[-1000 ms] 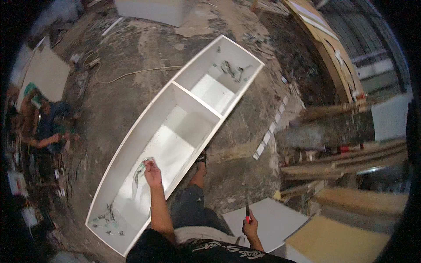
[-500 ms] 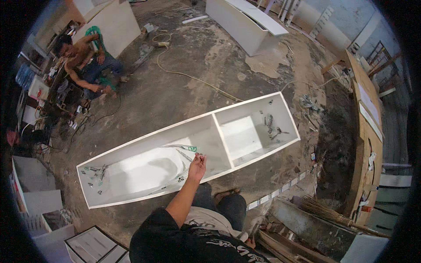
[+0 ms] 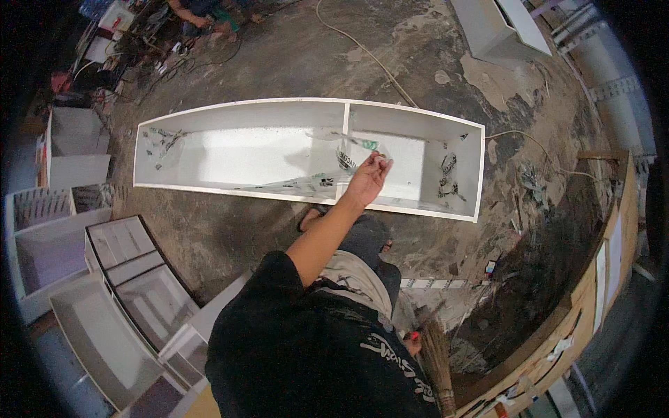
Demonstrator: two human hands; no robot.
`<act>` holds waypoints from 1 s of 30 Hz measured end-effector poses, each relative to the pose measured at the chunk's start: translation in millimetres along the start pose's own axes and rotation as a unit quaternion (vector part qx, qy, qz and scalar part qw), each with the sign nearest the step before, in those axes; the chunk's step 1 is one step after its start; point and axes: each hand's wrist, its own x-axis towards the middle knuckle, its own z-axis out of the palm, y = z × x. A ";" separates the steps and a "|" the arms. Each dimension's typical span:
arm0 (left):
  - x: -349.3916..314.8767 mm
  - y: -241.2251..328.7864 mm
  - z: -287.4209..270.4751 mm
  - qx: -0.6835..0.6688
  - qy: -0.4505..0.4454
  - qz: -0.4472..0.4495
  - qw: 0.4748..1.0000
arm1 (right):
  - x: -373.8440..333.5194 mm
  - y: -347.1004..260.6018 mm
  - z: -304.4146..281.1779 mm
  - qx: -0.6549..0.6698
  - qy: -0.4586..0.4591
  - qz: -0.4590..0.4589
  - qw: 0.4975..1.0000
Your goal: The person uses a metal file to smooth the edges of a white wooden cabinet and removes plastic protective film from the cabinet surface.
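A long white open-fronted cabinet [image 3: 240, 113] lies on its back on the floor before me, split by one divider [image 3: 346, 120]. Over the divider, my left hand [image 3: 366, 184] pinches the end of a clear plastic film [image 3: 306, 183] with dark and green print. The film stretches from the fingers back toward the left along the cabinet's near side. My right hand [image 3: 412, 345], low beside my body, shows only in part; a small red thing [image 3: 415, 336] sits in its fingers, its kind hidden.
A straw broom [image 3: 436, 355] stands close by my right side. White cabinet carcasses [image 3: 97, 327] crowd the lower left. A long wooden bench [image 3: 557, 327] runs along the right. A hose [image 3: 362, 49] crosses the floor; a co-worker [image 3: 202, 17] sits at the far left.
My left hand has moved right, from the large compartment to over the divider, drawing the film with it. My view has turned and shifted; the right hand has come into clearer sight.
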 end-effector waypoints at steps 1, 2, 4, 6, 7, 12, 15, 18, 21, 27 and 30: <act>-11.2 8.6 10.0 0.031 0.005 0.018 0.999 | -1.7 -41.2 20.5 0.002 -0.050 -0.012 0.999; -37.2 24.8 1.4 0.045 0.027 0.054 0.997 | -25.2 -127.8 38.1 -0.021 -0.103 -0.021 0.994; -48.5 -8.0 2.3 0.036 0.065 0.035 0.997 | -45.2 -288.2 55.4 -0.009 -0.123 -0.045 0.991; -36.9 -53.9 14.1 0.007 0.058 -0.013 0.998 | -20.5 -367.1 82.4 0.059 -0.136 -0.071 0.986; -34.8 -75.9 19.7 -0.016 0.047 -0.038 0.998 | -8.8 -403.7 101.9 0.081 -0.160 -0.083 0.980; -47.4 -152.8 102.6 -0.060 -0.006 -0.073 0.996 | 31.4 -512.2 196.3 0.084 -0.336 -0.070 0.936; -41.0 -166.5 149.0 -0.034 -0.043 -0.086 0.995 | 49.7 -516.2 223.8 0.155 -0.395 -0.019 0.905; -32.5 -192.3 151.5 0.006 -0.068 -0.074 0.995 | 48.8 -522.7 239.3 0.179 -0.455 0.004 0.872; -21.0 -203.9 170.8 0.009 -0.146 -0.053 0.988 | 44.3 -543.3 240.5 0.193 -0.503 0.006 0.842; -22.8 -233.3 232.1 0.173 -0.187 0.029 0.967 | 24.8 -610.1 220.0 0.215 -0.629 -0.010 0.747; -40.0 -230.0 270.6 0.379 -0.238 0.075 0.891 | 17.4 -641.6 203.9 0.222 -0.681 -0.018 0.698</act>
